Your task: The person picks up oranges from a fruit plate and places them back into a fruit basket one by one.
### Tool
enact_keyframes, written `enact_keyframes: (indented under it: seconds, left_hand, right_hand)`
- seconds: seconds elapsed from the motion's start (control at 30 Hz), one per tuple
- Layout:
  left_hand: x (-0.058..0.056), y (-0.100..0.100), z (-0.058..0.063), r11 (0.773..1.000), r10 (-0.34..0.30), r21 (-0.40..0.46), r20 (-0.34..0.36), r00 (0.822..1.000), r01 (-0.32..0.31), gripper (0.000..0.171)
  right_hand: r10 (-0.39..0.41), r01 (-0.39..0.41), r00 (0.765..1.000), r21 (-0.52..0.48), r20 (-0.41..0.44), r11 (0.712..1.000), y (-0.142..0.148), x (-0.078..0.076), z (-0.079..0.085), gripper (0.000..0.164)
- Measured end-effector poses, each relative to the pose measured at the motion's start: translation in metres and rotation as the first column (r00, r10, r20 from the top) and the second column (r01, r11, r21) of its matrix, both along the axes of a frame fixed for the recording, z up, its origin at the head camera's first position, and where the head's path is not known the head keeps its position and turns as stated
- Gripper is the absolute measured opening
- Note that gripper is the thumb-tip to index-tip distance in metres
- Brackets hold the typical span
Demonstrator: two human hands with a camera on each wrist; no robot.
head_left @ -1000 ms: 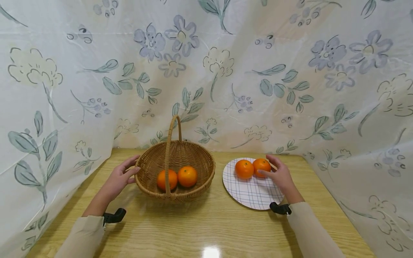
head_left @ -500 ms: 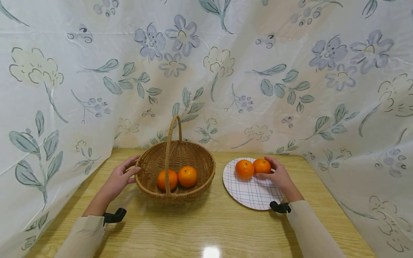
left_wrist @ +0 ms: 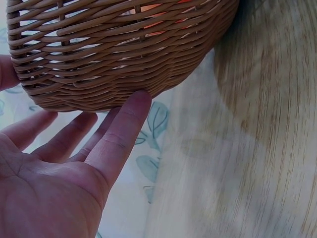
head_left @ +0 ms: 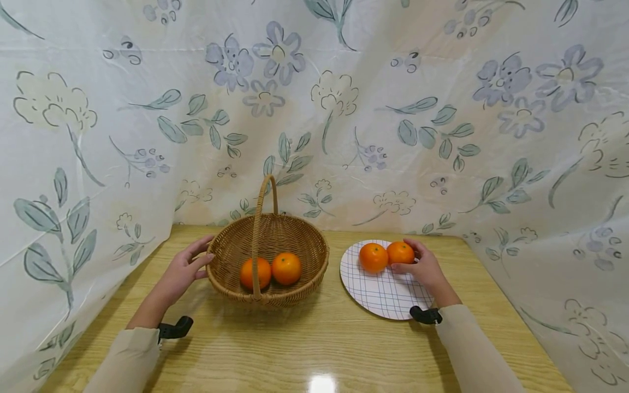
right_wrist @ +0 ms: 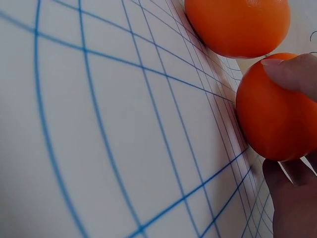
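Observation:
A wicker basket [head_left: 221, 234] with an arched handle stands on the left of the table and contains two oranges, the left one [head_left: 249, 274] partly behind the handle. Against the basket's left side rests my left hand [head_left: 182, 274]; its long fingers lie nearly straight and spread on the woven wall, the thumb near the rim. On a round, blue-checked white plate [head_left: 388, 297] are two more oranges. The right one [head_left: 401, 252] is gripped by my right hand [head_left: 427, 271], thumb on the near side and fingers around the far side. The other orange [right_wrist: 237, 25] sits beside it.
The wooden table [head_left: 295, 349] carries both basket and plate, with a gap between them. A floral curtain [head_left: 314, 136] hangs behind the table and along both sides. Each wrist wears a black camera mount [head_left: 426, 315].
My right hand has closed in around the right orange on the plate, its thumb and fingers now against it. The left hand, basket and other oranges look unmoved.

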State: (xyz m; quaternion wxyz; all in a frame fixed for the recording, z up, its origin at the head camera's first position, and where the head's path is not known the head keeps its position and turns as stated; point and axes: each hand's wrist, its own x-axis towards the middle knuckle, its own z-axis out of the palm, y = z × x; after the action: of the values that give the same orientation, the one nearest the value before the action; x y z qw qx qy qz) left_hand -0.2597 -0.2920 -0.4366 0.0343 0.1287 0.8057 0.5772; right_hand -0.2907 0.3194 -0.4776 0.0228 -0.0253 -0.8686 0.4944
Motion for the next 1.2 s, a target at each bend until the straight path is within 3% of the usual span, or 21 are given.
enact_keyframes:
  seconds: [0.37, 1.2]
  left_hand:
    - [-0.002, 0.001, 0.000, 0.999, -0.022, 0.039, 0.002, 1.000, 0.022, 0.061]
    - [0.003, 0.001, 0.004, 0.998, -0.026, 0.050, -0.003, 1.000, 0.026, 0.062]
  right_hand:
    - [-0.037, 0.038, 0.999, -0.049, 0.008, 0.998, -0.002, 0.009, 0.007, 0.097]
    - [0.075, -0.079, 0.992, -0.034, -0.105, 0.996, -0.013, 0.038, 0.036, 0.088]
